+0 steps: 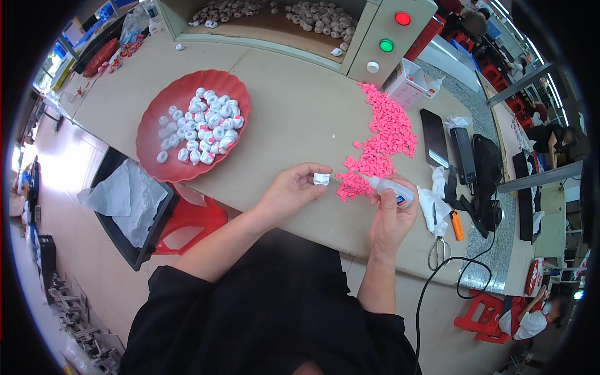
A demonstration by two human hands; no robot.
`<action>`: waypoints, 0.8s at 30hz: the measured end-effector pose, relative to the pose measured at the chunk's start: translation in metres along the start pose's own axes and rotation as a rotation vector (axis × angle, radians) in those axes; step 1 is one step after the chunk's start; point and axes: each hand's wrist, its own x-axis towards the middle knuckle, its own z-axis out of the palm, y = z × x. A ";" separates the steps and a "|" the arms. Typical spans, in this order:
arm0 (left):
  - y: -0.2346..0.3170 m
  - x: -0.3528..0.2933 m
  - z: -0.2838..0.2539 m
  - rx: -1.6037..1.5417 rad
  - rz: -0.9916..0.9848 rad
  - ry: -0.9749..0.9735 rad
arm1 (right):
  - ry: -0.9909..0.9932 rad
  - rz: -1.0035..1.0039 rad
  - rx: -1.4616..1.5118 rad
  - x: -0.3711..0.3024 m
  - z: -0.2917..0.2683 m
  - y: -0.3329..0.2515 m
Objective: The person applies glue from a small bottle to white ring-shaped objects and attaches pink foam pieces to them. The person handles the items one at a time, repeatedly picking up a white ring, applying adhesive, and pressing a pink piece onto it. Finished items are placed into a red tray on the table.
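Between the thumb and fingers of my left hand is a small white moulded piece, pinched over the table. My right hand grips a whitish glue bottle, its narrow nozzle pointing left toward the white piece but apart from it. Under and behind the nozzle spreads a long heap of small pink pieces. To the left sits a red scalloped bowl with many white pieces in it, some with pink parts on them.
A cabinet with lit buttons stands at the back, more pieces inside. At right lie a phone, scissors, an orange-handled tool and a black cable. A black tray rests on a red stool. Co-workers sit at right.
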 end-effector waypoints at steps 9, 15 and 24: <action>-0.011 -0.002 0.002 0.004 0.105 0.032 | -0.137 -0.286 -0.352 -0.023 0.002 0.018; -0.012 -0.002 0.003 0.077 0.118 0.038 | -0.172 -0.326 -0.383 -0.027 0.004 0.019; -0.013 -0.003 0.003 0.074 0.125 0.034 | -0.210 -0.360 -0.459 -0.025 0.010 0.018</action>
